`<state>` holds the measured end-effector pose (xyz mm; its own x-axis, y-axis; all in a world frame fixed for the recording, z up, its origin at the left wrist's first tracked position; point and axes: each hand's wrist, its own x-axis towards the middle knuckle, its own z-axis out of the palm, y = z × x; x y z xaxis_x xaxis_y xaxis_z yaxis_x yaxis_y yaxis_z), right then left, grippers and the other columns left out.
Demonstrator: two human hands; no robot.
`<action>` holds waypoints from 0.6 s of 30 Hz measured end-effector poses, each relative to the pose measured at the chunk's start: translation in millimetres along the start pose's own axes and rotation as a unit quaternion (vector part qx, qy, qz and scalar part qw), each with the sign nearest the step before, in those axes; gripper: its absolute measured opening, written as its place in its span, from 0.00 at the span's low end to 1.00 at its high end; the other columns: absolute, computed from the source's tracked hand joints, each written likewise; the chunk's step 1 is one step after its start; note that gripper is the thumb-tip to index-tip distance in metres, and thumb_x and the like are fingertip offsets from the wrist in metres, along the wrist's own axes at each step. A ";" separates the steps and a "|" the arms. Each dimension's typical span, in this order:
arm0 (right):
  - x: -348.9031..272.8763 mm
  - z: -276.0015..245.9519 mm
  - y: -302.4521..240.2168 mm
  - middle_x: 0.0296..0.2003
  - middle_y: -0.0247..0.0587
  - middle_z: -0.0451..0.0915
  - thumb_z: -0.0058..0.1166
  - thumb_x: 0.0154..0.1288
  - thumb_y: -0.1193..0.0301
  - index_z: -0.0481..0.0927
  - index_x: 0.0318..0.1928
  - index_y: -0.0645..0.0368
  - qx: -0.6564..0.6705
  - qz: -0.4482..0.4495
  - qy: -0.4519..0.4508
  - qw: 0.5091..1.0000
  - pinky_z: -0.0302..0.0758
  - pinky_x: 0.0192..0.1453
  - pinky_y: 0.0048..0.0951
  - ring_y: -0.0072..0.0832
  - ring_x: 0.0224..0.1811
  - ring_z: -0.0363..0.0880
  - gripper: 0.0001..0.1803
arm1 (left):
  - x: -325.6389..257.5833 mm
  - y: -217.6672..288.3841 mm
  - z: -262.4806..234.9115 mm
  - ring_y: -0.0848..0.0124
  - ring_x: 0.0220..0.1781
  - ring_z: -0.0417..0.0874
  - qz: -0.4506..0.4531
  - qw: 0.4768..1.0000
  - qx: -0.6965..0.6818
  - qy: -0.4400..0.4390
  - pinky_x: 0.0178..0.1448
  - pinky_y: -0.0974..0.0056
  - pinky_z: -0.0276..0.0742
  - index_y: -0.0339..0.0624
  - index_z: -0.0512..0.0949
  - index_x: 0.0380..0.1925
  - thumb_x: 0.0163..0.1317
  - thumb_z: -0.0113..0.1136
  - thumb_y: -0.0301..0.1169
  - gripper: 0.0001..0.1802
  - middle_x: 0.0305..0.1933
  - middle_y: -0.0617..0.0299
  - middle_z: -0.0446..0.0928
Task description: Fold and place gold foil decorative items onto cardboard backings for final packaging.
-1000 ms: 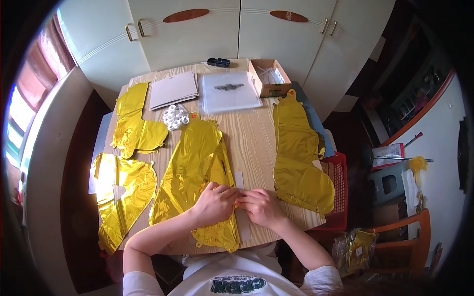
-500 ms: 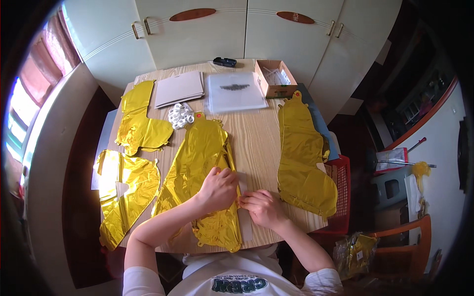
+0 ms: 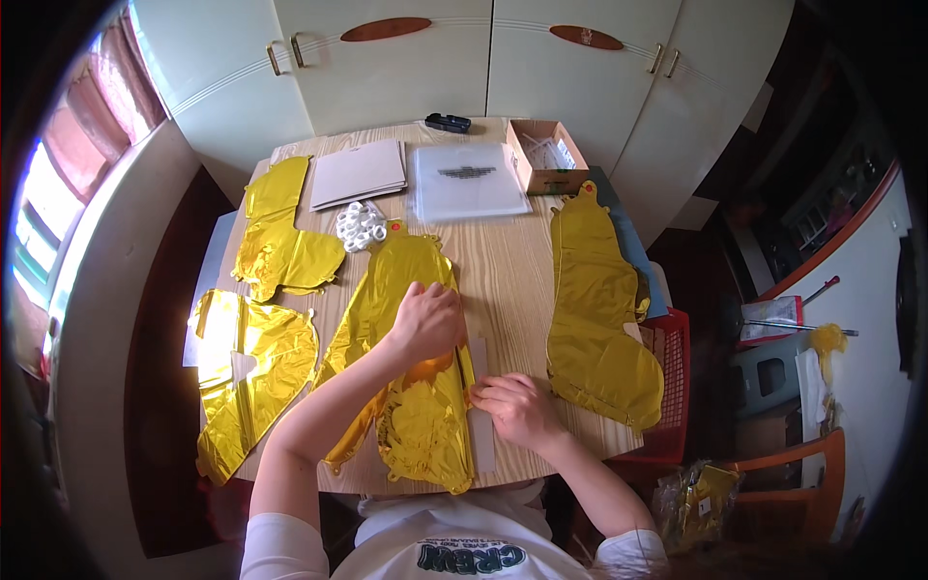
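A flat gold foil balloon (image 3: 411,261) lies in front of me on the wooden table. My left hand (image 3: 430,319) is closed over its right-hand edge, the fingertips hidden beneath the knuckles. Lower along that same edge, my right hand (image 3: 517,406) pinches the foil between thumb and fingers. A grey cardboard strip (image 3: 481,440) lies beside and partly under the foil, close to my right hand. Past the balloon's top end sits a small heap of white rings (image 3: 361,226).
Three more gold foil balloons lie around: far left (image 3: 275,246), near left (image 3: 266,362) and right (image 3: 604,319). Behind them are grey card sheets (image 3: 358,174), clear plastic bags (image 3: 469,184), an open cardboard box (image 3: 546,155) and a black object (image 3: 448,123). A red basket (image 3: 672,387) stands beside the table.
My left hand has moved up along the foil's edge, away from me. The balloon's lower left part has shifted inward and creased. My right hand stays nearly in place.
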<state>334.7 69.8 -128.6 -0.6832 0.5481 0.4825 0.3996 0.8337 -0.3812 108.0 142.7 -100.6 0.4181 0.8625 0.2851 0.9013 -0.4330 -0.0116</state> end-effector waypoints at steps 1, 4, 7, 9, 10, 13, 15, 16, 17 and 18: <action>-0.2 0.2 0.0 0.42 0.33 0.86 0.51 0.55 0.78 0.88 0.37 0.57 0.000 0.000 0.000 1.000 0.73 0.57 0.35 0.28 0.53 0.81 0.13 | 2.2 -4.4 3.8 0.66 0.43 0.76 -0.001 1.000 0.006 0.003 0.47 0.59 0.65 0.45 0.80 0.24 0.53 0.57 0.37 0.09 0.34 0.63 0.77; -0.7 0.3 0.1 0.43 0.33 0.86 0.51 0.55 0.78 0.88 0.37 0.57 -0.002 0.001 0.000 1.000 0.73 0.57 0.35 0.28 0.53 0.81 0.13 | 11.5 -10.5 3.5 0.66 0.43 0.76 -0.010 1.000 0.016 -0.012 0.47 0.58 0.65 0.45 0.81 0.26 0.54 0.56 0.35 0.08 0.35 0.63 0.77; -0.3 0.0 -0.7 0.43 0.33 0.86 0.51 0.55 0.78 0.87 0.37 0.57 0.001 0.001 -0.001 1.000 0.73 0.57 0.35 0.28 0.54 0.81 0.13 | 18.2 -16.4 6.1 0.65 0.43 0.77 -0.013 0.999 0.032 -0.027 0.48 0.57 0.66 0.44 0.81 0.28 0.55 0.54 0.34 0.08 0.35 0.63 0.78; -0.7 0.7 0.1 0.43 0.33 0.86 0.51 0.55 0.78 0.87 0.38 0.57 0.004 0.004 0.001 1.000 0.73 0.57 0.35 0.28 0.54 0.81 0.13 | 24.2 -19.0 5.7 0.66 0.44 0.77 -0.013 0.998 0.040 -0.039 0.49 0.58 0.66 0.44 0.81 0.28 0.56 0.55 0.34 0.08 0.35 0.64 0.78; -1.0 1.0 0.3 0.43 0.33 0.86 0.51 0.55 0.78 0.87 0.38 0.57 0.002 0.004 0.000 1.000 0.73 0.57 0.35 0.28 0.54 0.81 0.13 | 27.1 -20.0 4.6 0.66 0.44 0.77 -0.016 0.998 0.041 -0.049 0.49 0.58 0.65 0.44 0.81 0.28 0.56 0.55 0.35 0.08 0.36 0.64 0.78; -1.4 1.6 0.0 0.43 0.33 0.86 0.51 0.55 0.78 0.87 0.38 0.57 -0.003 0.000 0.000 1.000 0.73 0.57 0.35 0.28 0.53 0.81 0.13 | 33.2 -27.4 6.8 0.66 0.47 0.76 -0.021 0.996 0.053 -0.075 0.51 0.58 0.65 0.44 0.82 0.31 0.58 0.57 0.41 0.13 0.40 0.64 0.78; -1.1 2.0 0.0 0.43 0.33 0.86 0.51 0.55 0.79 0.87 0.38 0.57 -0.008 -0.006 0.002 1.000 0.73 0.57 0.35 0.28 0.53 0.81 0.13 | 36.9 -30.3 5.2 0.66 0.50 0.76 -0.031 0.994 0.049 -0.095 0.53 0.58 0.65 0.43 0.82 0.34 0.58 0.58 0.50 0.21 0.44 0.63 0.78; -1.2 1.7 -0.7 0.43 0.33 0.86 0.51 0.55 0.79 0.87 0.37 0.57 -0.010 -0.006 0.000 1.000 0.73 0.57 0.35 0.28 0.53 0.81 0.13 | 38.2 -31.5 3.7 0.66 0.53 0.75 -0.040 0.993 0.040 -0.107 0.54 0.57 0.65 0.42 0.82 0.36 0.56 0.59 0.56 0.27 0.46 0.62 0.78; -0.2 0.0 -1.3 0.43 0.33 0.86 0.51 0.55 0.79 0.87 0.37 0.58 -0.013 -0.006 -0.002 1.000 0.73 0.57 0.35 0.28 0.53 0.81 0.13 | 39.8 -32.2 0.3 0.65 0.55 0.75 -0.049 0.991 0.031 -0.118 0.55 0.57 0.65 0.41 0.83 0.39 0.54 0.60 0.62 0.32 0.48 0.62 0.78; 0.6 -1.1 -1.7 0.43 0.33 0.86 0.51 0.55 0.79 0.87 0.37 0.58 -0.015 -0.007 -0.004 1.000 0.73 0.57 0.35 0.28 0.53 0.81 0.13 | 40.3 -33.0 -1.6 0.65 0.56 0.74 -0.044 0.990 0.035 -0.129 0.56 0.57 0.65 0.40 0.82 0.41 0.50 0.61 0.66 0.38 0.49 0.61 0.78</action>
<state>334.2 68.8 -126.8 -0.6937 0.5366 0.4805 0.4090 0.8425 -0.3505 95.0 191.4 -87.2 0.3441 0.9383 0.0337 0.9376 -0.3415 -0.0656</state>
